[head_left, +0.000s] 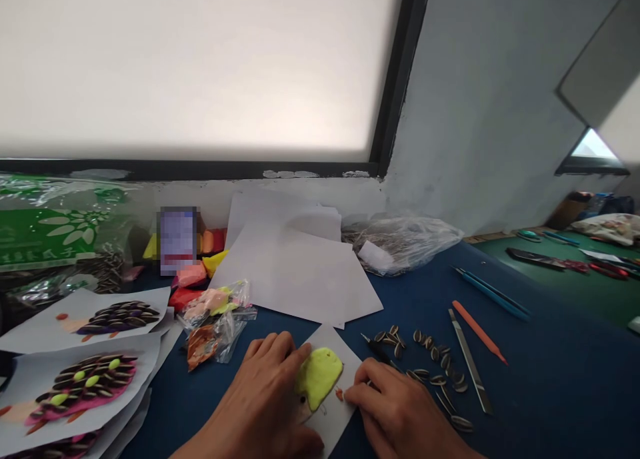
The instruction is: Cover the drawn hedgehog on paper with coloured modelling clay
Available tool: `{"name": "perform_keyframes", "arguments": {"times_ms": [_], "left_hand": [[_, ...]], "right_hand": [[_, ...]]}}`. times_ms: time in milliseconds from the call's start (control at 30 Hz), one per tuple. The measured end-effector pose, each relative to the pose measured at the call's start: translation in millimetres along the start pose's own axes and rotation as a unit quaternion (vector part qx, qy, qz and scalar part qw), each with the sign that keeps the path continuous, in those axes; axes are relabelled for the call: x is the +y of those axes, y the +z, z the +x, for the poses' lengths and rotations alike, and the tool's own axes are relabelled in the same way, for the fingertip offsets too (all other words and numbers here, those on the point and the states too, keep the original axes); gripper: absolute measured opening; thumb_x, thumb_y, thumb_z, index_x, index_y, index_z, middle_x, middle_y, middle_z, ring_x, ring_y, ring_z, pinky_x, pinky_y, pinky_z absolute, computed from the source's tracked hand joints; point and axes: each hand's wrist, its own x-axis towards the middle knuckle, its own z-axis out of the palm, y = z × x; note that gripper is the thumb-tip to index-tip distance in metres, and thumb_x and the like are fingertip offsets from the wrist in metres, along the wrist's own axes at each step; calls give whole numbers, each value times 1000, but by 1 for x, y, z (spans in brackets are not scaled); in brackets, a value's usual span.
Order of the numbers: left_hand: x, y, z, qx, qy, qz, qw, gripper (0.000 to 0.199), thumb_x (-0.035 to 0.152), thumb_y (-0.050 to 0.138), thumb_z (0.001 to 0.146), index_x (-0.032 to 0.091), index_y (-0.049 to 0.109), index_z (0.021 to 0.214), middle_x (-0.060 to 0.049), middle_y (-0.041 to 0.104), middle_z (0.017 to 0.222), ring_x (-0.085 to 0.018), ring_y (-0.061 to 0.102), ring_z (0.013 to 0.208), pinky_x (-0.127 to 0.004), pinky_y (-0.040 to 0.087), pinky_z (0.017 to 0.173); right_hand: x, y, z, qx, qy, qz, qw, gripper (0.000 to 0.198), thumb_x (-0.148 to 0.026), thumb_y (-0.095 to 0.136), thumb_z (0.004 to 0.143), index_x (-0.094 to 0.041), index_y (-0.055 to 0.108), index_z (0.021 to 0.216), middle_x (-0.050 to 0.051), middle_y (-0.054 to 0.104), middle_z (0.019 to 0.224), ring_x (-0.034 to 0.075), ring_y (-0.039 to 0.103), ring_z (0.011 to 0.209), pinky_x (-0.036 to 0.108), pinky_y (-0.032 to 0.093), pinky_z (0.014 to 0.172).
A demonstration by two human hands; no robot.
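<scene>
A white sheet of paper [341, 349] lies under both hands, with a flat patch of yellow-green modelling clay [323, 378] on it. My left hand [273, 392] rests over the sheet's left side, fingers stretched along the clay's edge and thumb apart. A small dark dot sits by the lower left of the patch. My right hand [395, 406] is curled, its fingertips pinched at a tiny piece of orange clay [339, 394] on the paper, right of the patch. Behind that hand, a dark pen-like tool [379, 350] is partly covered.
Sunflower seeds [437, 352] are scattered right. A scalpel-like tool [470, 362], an orange stick [480, 332] and blue tweezers [493, 292] lie farther right. Clay packets [215, 306], blank sheets [300, 272], finished seed hedgehog pictures [85, 379] and a seed bag [65, 226] stand behind and left.
</scene>
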Motion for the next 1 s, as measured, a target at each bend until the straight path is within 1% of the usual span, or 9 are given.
{"name": "perform_keyframes", "arguments": {"times_ms": [100, 200, 500, 567, 667, 733, 833, 900, 1000], "left_hand": [[-2, -1, 0, -8, -10, -15, 1000, 78, 41, 78, 59, 19, 58, 131, -9, 53, 104, -31, 49, 96, -45, 39, 89], [-5, 2, 0, -3, -9, -25, 1000, 81, 42, 79, 58, 19, 57, 133, -9, 54, 104, -30, 49, 97, -46, 38, 90], [-7, 5, 0, 12, 6, -25, 1000, 82, 46, 79, 59, 21, 57, 133, -7, 55, 100, -29, 50, 94, -42, 40, 86], [-7, 5, 0, 19, 8, -24, 1000, 81, 45, 78, 59, 21, 57, 133, -7, 56, 100, -29, 50, 94, -42, 40, 86], [-7, 7, -1, 26, 12, -23, 999, 78, 43, 78, 59, 21, 59, 131, -7, 56, 99, -28, 50, 93, -42, 39, 86], [-7, 7, -1, 24, 13, -24, 999, 77, 42, 79, 58, 20, 60, 130, -7, 56, 100, -28, 50, 93, -43, 39, 86], [-7, 7, -2, 20, 10, -26, 999, 79, 40, 80, 57, 18, 59, 131, -8, 57, 101, -30, 51, 95, -44, 39, 88], [-7, 6, -2, 15, 8, -31, 999, 81, 39, 80, 58, 17, 58, 132, -9, 57, 103, -31, 51, 97, -45, 39, 90], [-8, 5, -2, 8, 9, -40, 999, 82, 41, 80, 60, 17, 56, 134, -10, 57, 106, -31, 50, 101, -46, 37, 92]], "right_hand": [[0, -1, 1, -13, 10, 10, 1000, 33, -5, 45, 81, -17, 67, 102, 10, 60, 93, 21, 60, 79, 29, 42, 62], [-1, -1, 3, -20, 12, 10, 1000, 35, -5, 45, 80, -18, 67, 105, 10, 59, 93, 22, 60, 79, 29, 42, 62], [-4, 0, 7, -21, 13, 5, 1000, 36, -6, 47, 79, -20, 66, 106, 9, 59, 93, 21, 59, 78, 29, 41, 62], [-5, 0, 7, -16, 15, 6, 1000, 30, -9, 47, 82, -20, 66, 103, 9, 59, 92, 21, 59, 77, 29, 40, 62], [-5, 1, 9, 2, 18, 9, 1000, 18, -18, 50, 89, -20, 66, 98, 7, 60, 90, 20, 59, 77, 28, 40, 62], [-5, 3, 10, 10, 27, 9, 1000, 12, -20, 55, 89, -21, 65, 95, 6, 61, 89, 18, 60, 76, 27, 39, 63], [-4, 7, 14, 18, 52, -4, 998, 5, -19, 59, 87, -20, 64, 88, 4, 61, 88, 17, 60, 74, 27, 38, 62], [-5, 9, 16, 24, 61, -17, 998, 6, -18, 58, 88, -20, 62, 84, 3, 61, 86, 17, 60, 73, 27, 37, 61], [-7, 9, 18, 28, 64, -27, 997, 8, -18, 57, 90, -19, 60, 83, 3, 61, 85, 17, 60, 71, 26, 36, 60]]}}
